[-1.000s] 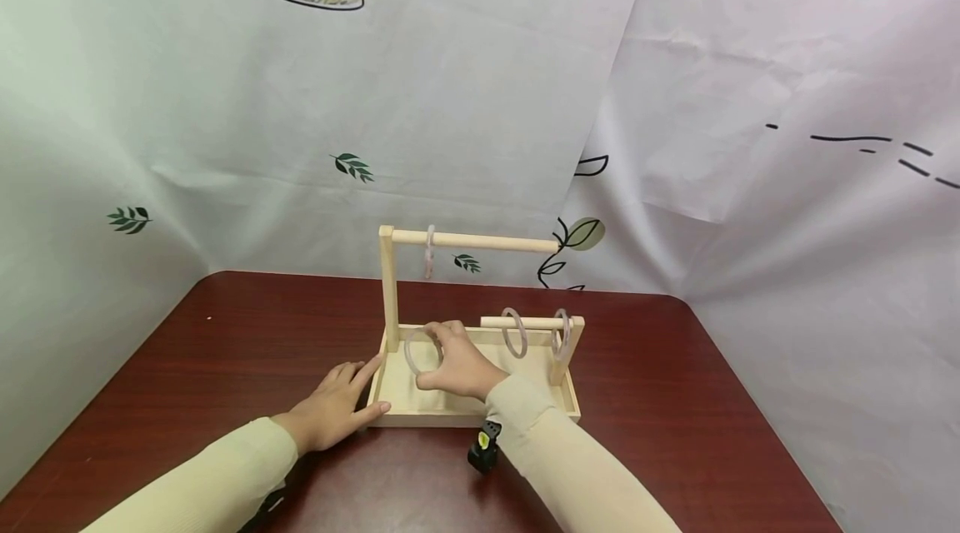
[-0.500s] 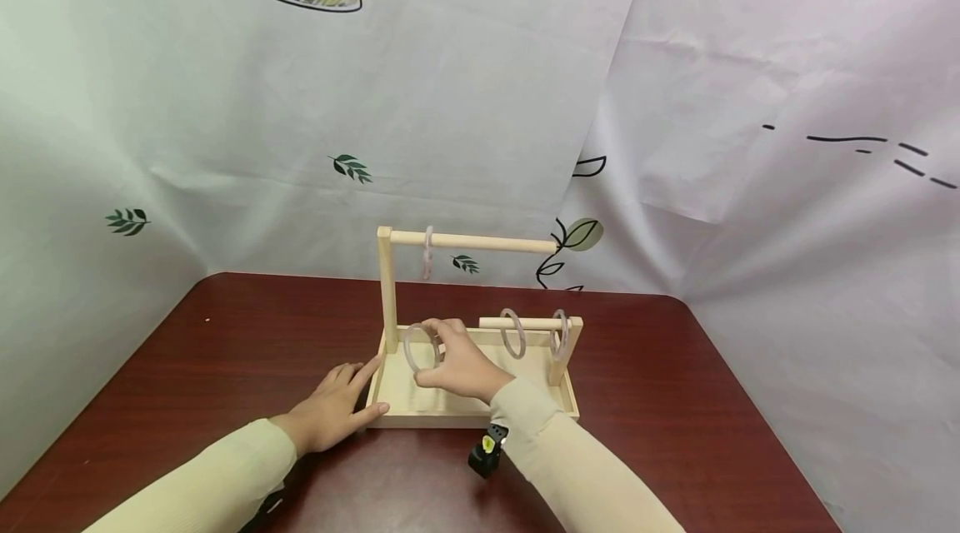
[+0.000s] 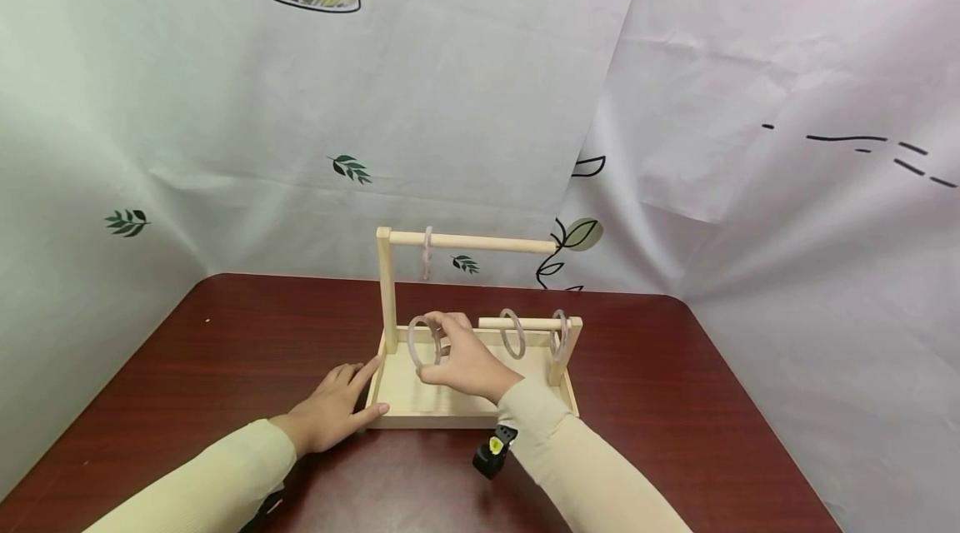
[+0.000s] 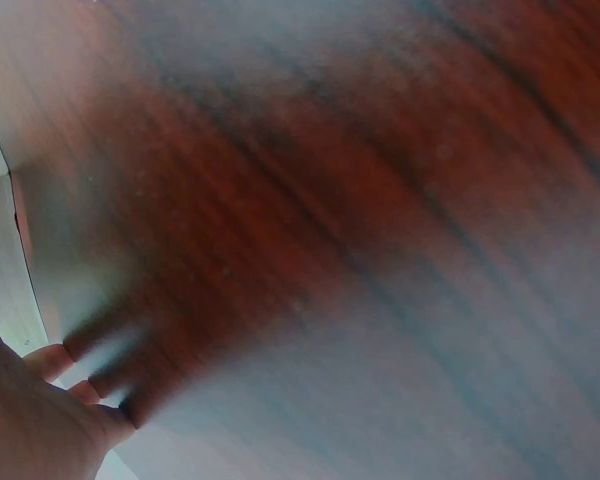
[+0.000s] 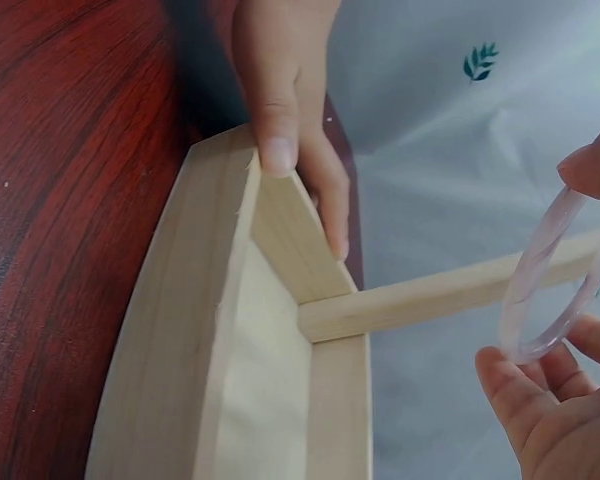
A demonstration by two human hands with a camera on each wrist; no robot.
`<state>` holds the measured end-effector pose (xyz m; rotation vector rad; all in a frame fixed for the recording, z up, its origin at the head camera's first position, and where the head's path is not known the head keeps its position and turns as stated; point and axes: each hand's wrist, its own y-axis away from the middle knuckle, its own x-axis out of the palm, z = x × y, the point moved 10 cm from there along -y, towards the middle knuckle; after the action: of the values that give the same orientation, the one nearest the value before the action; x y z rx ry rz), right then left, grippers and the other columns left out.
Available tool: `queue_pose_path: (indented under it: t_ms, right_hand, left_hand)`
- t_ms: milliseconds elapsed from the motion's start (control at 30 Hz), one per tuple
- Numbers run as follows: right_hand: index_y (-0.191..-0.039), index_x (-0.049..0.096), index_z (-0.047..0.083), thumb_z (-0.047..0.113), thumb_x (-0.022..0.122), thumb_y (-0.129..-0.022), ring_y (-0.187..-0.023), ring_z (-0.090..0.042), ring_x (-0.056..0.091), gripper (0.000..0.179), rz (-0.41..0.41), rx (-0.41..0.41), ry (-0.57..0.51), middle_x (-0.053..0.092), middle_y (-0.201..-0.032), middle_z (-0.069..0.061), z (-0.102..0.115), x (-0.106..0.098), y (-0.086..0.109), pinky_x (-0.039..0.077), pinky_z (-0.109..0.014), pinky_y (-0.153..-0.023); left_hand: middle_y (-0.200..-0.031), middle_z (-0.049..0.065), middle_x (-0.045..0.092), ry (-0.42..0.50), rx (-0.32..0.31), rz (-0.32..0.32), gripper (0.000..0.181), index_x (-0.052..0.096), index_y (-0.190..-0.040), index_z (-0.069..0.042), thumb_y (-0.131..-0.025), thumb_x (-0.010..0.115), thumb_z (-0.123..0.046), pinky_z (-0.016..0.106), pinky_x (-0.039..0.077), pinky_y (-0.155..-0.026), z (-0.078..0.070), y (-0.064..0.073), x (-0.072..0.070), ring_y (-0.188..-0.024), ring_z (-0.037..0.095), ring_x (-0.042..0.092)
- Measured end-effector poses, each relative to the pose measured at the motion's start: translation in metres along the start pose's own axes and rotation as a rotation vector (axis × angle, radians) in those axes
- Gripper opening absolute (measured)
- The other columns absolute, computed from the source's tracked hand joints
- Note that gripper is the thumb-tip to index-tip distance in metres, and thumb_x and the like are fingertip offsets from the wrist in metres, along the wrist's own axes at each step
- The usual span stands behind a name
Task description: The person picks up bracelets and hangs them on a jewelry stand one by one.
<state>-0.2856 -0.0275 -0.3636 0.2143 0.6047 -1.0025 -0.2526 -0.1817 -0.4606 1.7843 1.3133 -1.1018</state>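
My right hand (image 3: 468,365) pinches a pale, translucent bangle (image 5: 525,290) between thumb and fingers. It holds the bangle tilted over the left part of a light wooden rack's tray base (image 3: 431,401), near the tall post (image 3: 387,291). My left hand (image 3: 328,412) rests at the tray's left end with extended fingers. In the right wrist view, its thumb (image 5: 278,150) lies on the tray corner and a finger runs along the end wall. One bangle (image 3: 427,258) hangs on the upper bar (image 3: 495,243). Two more, a middle bangle (image 3: 514,335) and a right bangle (image 3: 558,335), hang on the lower bar (image 3: 536,323).
The rack stands on a dark red wooden table (image 3: 247,350). The upper bar's right end and the lower bar's left end are free. White printed cloth (image 3: 480,100) hangs behind the table. A black wrist camera (image 3: 491,454) sits under my right wrist.
My right hand has lifted the pinched bangle slightly and shifted it a little to the right. The left hand stays on the tray's end, and the other bangles have not moved.
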Motion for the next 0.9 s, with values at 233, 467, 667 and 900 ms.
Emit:
queue_pose_path:
  t_ms: [233,467,667,900]
  right_hand:
    - [-0.139,0.046,0.007,0.01,0.07,-0.072,-0.111,-0.016,0.047,0.071,-0.008,-0.033,-0.036,0.04,-0.13,-0.009,0.007,-0.008,0.003,0.046,-0.029,-0.093]
    - [-0.137,0.047,0.007,0.007,0.069,-0.072,-0.114,-0.023,0.047,0.069,-0.047,-0.069,-0.101,0.041,-0.128,-0.015,0.014,-0.022,0.005,0.045,-0.034,-0.097]
    - [-0.138,0.045,0.004,0.006,0.069,-0.072,-0.114,-0.025,0.044,0.07,-0.08,-0.079,-0.155,0.041,-0.126,-0.016,0.019,-0.035,0.006,0.045,-0.035,-0.096]
    - [-0.141,0.042,0.005,0.007,0.07,-0.075,-0.115,-0.026,0.044,0.072,-0.103,-0.074,-0.157,0.04,-0.129,-0.017,0.02,-0.048,0.011,0.046,-0.036,-0.096]
  left_hand:
    - [-0.139,0.029,0.038,0.008,-0.017,0.043,0.081,0.024,-0.154,-0.014,-0.092,0.049,-0.062,0.065,0.031,-0.1,-0.006,0.003,-0.004,-0.134,0.048,0.029]
    - [-0.14,0.028,0.037,0.002,-0.019,0.042,0.081,0.024,-0.154,-0.015,-0.093,0.048,-0.062,0.065,0.031,-0.1,-0.005,0.004,-0.003,-0.135,0.048,0.029]
    - [-0.14,0.029,0.038,0.001,-0.011,0.034,0.08,0.024,-0.154,-0.014,-0.093,0.048,-0.06,0.065,0.031,-0.1,-0.006,0.003,-0.003,-0.134,0.049,0.03]
    - [-0.14,0.029,0.038,0.006,-0.007,0.037,0.081,0.023,-0.154,-0.014,-0.093,0.047,-0.061,0.066,0.031,-0.1,-0.005,0.003,-0.003,-0.134,0.049,0.029]
